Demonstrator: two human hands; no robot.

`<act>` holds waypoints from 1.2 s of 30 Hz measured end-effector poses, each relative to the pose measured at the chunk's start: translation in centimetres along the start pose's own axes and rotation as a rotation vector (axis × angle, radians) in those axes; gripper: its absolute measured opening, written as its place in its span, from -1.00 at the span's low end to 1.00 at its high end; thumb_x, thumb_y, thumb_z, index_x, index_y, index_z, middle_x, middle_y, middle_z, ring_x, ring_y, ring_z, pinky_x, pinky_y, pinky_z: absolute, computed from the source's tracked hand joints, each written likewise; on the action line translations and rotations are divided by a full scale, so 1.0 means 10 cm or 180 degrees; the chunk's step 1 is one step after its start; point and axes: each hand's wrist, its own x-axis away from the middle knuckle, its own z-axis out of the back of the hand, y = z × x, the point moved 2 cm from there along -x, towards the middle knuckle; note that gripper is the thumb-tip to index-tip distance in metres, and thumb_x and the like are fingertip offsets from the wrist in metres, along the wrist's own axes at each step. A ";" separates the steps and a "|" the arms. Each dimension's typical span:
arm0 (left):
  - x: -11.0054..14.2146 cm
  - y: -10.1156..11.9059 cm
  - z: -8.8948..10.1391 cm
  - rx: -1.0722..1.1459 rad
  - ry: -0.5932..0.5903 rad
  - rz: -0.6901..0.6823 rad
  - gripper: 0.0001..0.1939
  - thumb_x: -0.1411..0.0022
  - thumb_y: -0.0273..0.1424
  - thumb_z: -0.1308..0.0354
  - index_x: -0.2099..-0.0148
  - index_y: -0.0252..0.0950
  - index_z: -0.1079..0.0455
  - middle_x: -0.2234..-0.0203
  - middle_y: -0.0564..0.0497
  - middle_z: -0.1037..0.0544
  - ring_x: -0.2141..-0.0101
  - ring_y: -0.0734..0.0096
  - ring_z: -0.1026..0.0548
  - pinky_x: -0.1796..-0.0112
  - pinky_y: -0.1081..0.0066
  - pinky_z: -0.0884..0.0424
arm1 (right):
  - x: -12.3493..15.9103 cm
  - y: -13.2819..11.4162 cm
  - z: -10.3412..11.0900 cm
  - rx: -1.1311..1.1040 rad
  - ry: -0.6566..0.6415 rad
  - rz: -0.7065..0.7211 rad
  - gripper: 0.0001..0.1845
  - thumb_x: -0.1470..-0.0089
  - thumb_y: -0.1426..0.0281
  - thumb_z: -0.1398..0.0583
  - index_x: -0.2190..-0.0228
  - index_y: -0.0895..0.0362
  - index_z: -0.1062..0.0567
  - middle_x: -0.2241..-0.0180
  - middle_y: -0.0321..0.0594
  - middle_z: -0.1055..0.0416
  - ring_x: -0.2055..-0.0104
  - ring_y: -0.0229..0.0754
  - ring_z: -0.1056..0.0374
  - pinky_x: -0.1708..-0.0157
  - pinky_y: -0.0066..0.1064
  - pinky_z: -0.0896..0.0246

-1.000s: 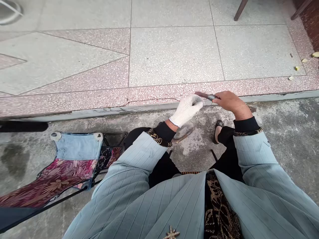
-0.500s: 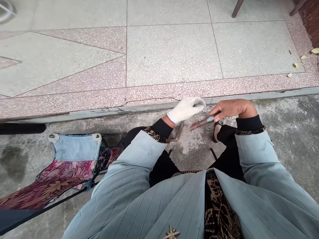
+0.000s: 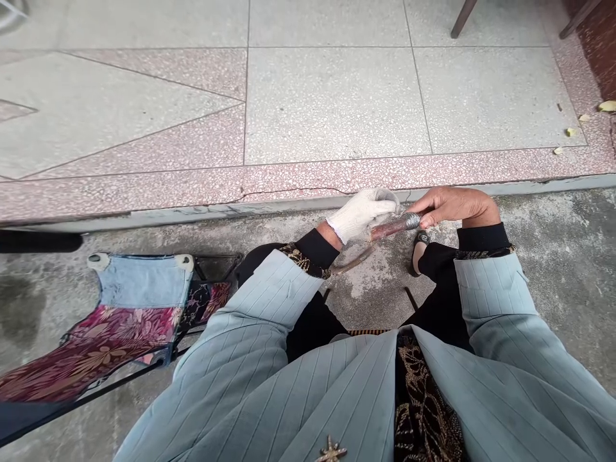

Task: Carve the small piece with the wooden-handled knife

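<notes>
My right hand (image 3: 455, 206), bare, grips a reddish-brown wooden stick (image 3: 389, 228) by its wire-bound end. Grey metal wire (image 3: 411, 221) is wound in several turns around the stick just by my fingertips. Close beside it, my left hand (image 3: 363, 213) wears a white knitted glove, its fingers curled together near the wire; what they hold, if anything, is hidden. A thin, curved brown stick (image 3: 356, 262) shows beneath the left hand, and its far end meets or passes behind the thicker stick; I cannot tell which.
A folding lounge chair (image 3: 144, 282) with denim and red floral cloth stands at the left. Ahead runs a low step edge (image 3: 289, 204) with terrazzo tiles (image 3: 332, 102) above it. Furniture legs (image 3: 462, 19) stand at the top right, near several fallen leaves (image 3: 571, 132).
The wooden stick has swung to a flatter angle, and its wire binding shows more fully. More of the thin curved stick has come into sight. Both hands have shifted slightly right.
</notes>
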 end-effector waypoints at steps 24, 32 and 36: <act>-0.04 -0.15 0.07 0.0173 0.0228 -0.0075 -0.83 -0.30 -0.40 -0.03 0.27 -0.31 -0.43 0.61 0.12 -0.35 0.64 0.60 -0.25 0.63 0.55 -0.10 | -0.18 -0.03 -0.03 -0.1379 0.2332 0.0052 -0.45 0.03 -0.05 -0.43 0.47 0.14 -0.40 0.54 -0.29 -0.32 0.56 -0.35 -0.13 0.58 -0.49 -0.03; 0.05 -0.05 0.06 -0.1767 -0.0231 -0.0331 -0.76 -0.32 -0.35 -0.03 0.28 -0.28 -0.51 0.53 0.04 -0.52 0.51 0.44 -0.41 0.44 0.45 -0.25 | -0.29 0.16 0.09 0.1242 0.2228 -0.1611 -0.69 -0.13 0.20 -0.29 0.50 0.16 -0.51 0.56 -0.16 -0.37 0.48 -0.20 -0.22 0.45 -0.35 -0.04; 0.02 -0.01 0.15 -0.2094 -0.0269 -0.0606 -0.82 -0.23 -0.35 -0.16 0.24 -0.27 -0.58 0.30 -0.01 -0.63 0.27 0.33 -0.52 0.24 0.43 -0.32 | -0.21 0.05 -0.11 0.0683 -0.0322 -0.1329 -0.68 -0.05 0.13 -0.33 0.38 0.16 -0.63 0.54 -0.25 -0.40 0.48 -0.23 -0.24 0.43 -0.37 -0.06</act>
